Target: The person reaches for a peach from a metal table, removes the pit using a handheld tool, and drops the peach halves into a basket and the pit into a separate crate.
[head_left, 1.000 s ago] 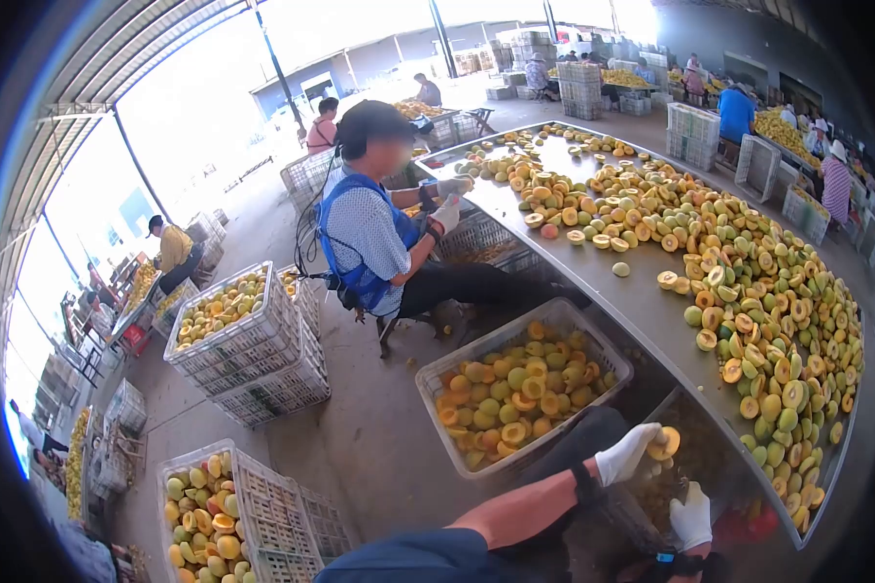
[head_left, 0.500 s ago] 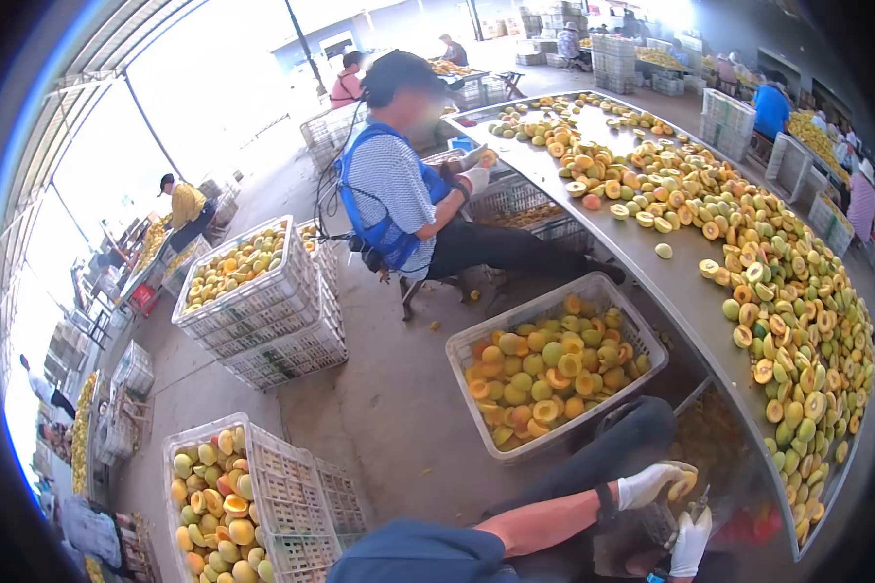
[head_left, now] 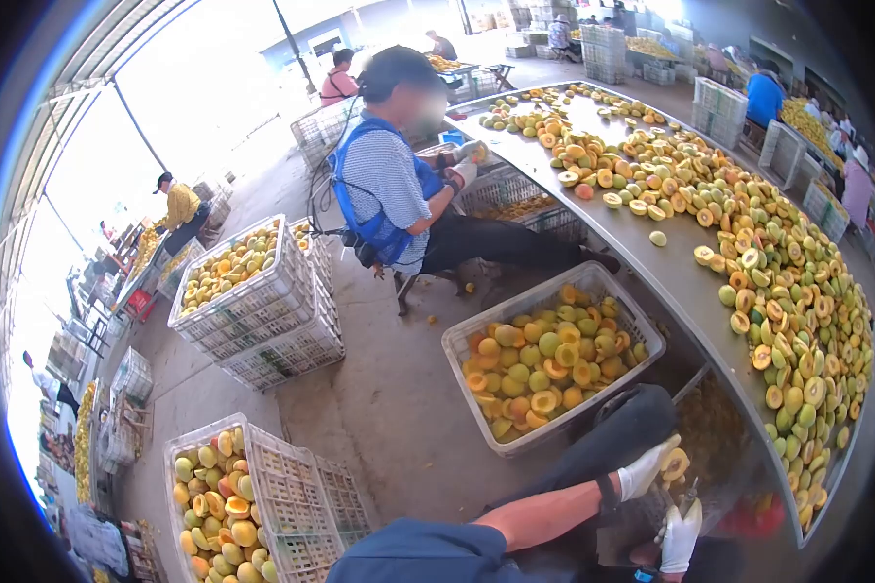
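Observation:
My left hand (head_left: 648, 468), in a white glove, is closed around a halved peach (head_left: 675, 465) whose orange cut face shows. Just below it, my right hand (head_left: 681, 537), also gloved in white, grips a thin metal hand tool (head_left: 690, 495). Its tip points up near the fruit but apart from it, and most of its handle is hidden by the fingers. Both hands are over my lap, beside the edge of the metal table (head_left: 656, 267). Many peach halves (head_left: 807, 389) are heaped on that table.
A white crate (head_left: 452, 389) of peaches stands on the floor beyond my leg. More filled crates (head_left: 292, 496) and stacked crates (head_left: 262, 330) stand to the left. A co-worker (head_left: 389, 185) in a blue vest sits at the table, also handling fruit.
The peach half in my left hand has turned, bringing its cut face into sight. My right hand has shifted slightly left and the tool is more upright. The view has moved a little.

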Available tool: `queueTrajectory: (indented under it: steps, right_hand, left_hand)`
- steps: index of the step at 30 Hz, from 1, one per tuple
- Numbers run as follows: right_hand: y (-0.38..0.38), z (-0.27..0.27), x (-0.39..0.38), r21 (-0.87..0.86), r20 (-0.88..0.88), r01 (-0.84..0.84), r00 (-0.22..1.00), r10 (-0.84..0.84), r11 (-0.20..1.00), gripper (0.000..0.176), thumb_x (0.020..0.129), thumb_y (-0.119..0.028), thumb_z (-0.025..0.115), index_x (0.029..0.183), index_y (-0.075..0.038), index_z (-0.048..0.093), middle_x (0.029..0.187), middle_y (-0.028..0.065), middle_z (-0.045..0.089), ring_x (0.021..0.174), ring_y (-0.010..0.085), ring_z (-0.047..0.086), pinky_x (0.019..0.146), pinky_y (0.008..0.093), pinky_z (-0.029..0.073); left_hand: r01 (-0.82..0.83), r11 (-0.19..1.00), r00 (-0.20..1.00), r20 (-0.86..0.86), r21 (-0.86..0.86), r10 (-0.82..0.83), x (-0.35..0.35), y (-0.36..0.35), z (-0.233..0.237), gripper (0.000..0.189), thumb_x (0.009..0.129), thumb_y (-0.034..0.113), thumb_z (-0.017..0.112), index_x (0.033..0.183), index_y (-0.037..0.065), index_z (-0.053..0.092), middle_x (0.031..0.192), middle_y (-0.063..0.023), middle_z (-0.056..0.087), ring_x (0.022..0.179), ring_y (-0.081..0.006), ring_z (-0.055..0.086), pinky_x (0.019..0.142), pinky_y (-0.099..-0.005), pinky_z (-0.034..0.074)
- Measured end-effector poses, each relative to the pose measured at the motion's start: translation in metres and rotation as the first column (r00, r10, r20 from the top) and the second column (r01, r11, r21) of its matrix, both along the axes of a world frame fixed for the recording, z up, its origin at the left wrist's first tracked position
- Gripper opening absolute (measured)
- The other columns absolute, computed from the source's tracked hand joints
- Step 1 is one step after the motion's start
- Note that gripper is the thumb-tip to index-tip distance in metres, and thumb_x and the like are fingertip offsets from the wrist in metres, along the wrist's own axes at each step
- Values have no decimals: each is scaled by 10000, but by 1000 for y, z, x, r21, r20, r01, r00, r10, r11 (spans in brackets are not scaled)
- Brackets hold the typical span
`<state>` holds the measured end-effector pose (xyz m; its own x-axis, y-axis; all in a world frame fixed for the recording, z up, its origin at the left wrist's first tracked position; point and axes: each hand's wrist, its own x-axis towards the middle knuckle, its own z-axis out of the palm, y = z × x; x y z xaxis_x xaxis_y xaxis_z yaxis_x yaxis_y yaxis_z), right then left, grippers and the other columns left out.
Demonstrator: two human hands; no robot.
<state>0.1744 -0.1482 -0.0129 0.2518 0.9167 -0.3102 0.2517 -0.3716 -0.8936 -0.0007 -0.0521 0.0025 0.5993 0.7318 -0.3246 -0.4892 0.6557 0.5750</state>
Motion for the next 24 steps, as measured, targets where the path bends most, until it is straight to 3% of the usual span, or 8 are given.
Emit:
queueTrajectory:
  steps: [4,5,7,8,9,14,17,24]
  right_hand:
    - [-2,69,-44,-52,-86,20,996,-24,998,474,906,-50,537,1374,-99,477,655,-10,506,407,46,417,360,226,329]
    - [-4,86,-50,-65,-39,8,999,-11,998,409,909,-71,551,1317,-70,526,700,63,590,469,165,539,432,298,433]
    - [-8,55,-43,184,329,-148,941,81,972,263,869,-124,589,1109,-14,588,927,272,642,883,476,610,733,486,513]
    - [-8,47,-44,448,538,-268,843,-17,853,310,842,-89,632,1130,17,585,726,167,615,602,333,606,553,409,489]
    - [-14,39,-46,397,698,-408,716,19,822,363,819,-115,663,1121,60,563,798,255,614,743,439,607,651,465,494]
    - [-10,35,-68,334,544,-247,838,28,910,381,813,-77,638,1128,113,539,850,262,610,721,419,604,640,457,501]
    - [-11,24,-73,450,743,-374,661,-108,811,422,801,-74,637,1144,146,527,865,261,612,719,398,612,648,451,510]
    - [-2,32,-88,332,634,-213,772,-50,919,317,859,-101,525,1099,105,548,784,223,635,714,370,644,642,441,528]
  left_hand:
    - [-55,973,988,129,-223,86,5,10,-17,528,1023,501,363,850,70,614,777,-68,665,662,-171,634,535,-299,482]
    - [-53,991,976,218,121,26,15,14,-63,478,1023,440,401,942,20,615,841,-89,672,755,-198,663,655,-327,544]
    - [-6,988,987,158,-153,30,-7,3,-7,528,994,483,431,1056,-5,622,840,-113,665,778,-231,666,729,-338,564]
    - [14,983,994,108,-185,6,-12,4,5,573,982,526,422,1040,-5,628,831,-127,670,734,-228,664,680,-316,560]
    - [33,987,980,197,-159,-1,-6,1,-6,599,982,540,393,1027,-8,630,824,-137,675,679,-207,653,581,-263,535]
    - [53,978,998,26,-204,-49,-11,1,5,598,985,485,347,1041,-41,627,862,-185,693,551,-201,606,490,-249,483]
    - [38,996,998,-54,-80,-42,-10,-2,7,575,998,432,292,1009,-12,657,824,-153,704,472,-152,538,428,-235,414]
    - [-54,998,997,-48,29,56,-11,-5,3,446,1000,287,326,1011,-26,643,891,-146,687,732,-201,661,604,-261,544]
